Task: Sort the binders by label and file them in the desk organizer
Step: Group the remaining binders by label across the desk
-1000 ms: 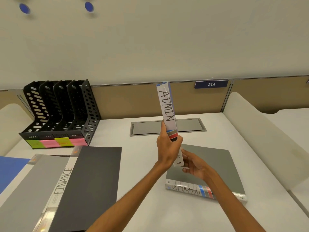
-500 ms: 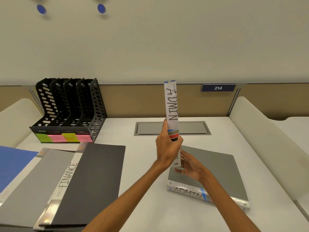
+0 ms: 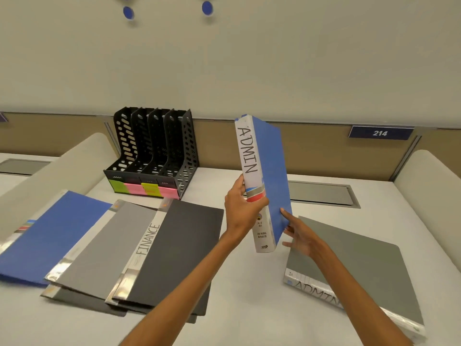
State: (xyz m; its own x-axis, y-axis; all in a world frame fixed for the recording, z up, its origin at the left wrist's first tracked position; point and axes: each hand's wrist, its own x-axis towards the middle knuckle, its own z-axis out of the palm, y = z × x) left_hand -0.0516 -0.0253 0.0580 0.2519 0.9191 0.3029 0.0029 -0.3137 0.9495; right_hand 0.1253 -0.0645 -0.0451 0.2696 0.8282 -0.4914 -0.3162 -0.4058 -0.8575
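Observation:
I hold a blue binder (image 3: pixel 272 168) upright above the desk, its white spine reading ADMIN. My left hand (image 3: pixel 243 206) grips the spine near the coloured stripes. My right hand (image 3: pixel 298 233) rests with fingers spread against the blue cover low down. A grey binder (image 3: pixel 361 265) labelled ADMIN lies flat at the right. At the left lie a dark binder labelled FINANCE (image 3: pixel 172 248), a grey one (image 3: pixel 99 248) and a blue one (image 3: pixel 52 233), overlapping. The black desk organizer (image 3: pixel 154 151) stands at the back left, slots empty, with green and pink sticky labels along its front.
A metal cable hatch (image 3: pixel 321 193) is set into the desk behind the held binder. Rounded white dividers (image 3: pixel 429 186) flank the desk left and right. A partition wall with a plate reading 214 (image 3: pixel 380 133) runs along the back.
The view has swung left, bringing the organizer and the flat stack nearer the middle. The blue binder has turned so its cover shows, and my right hand has moved onto that cover.

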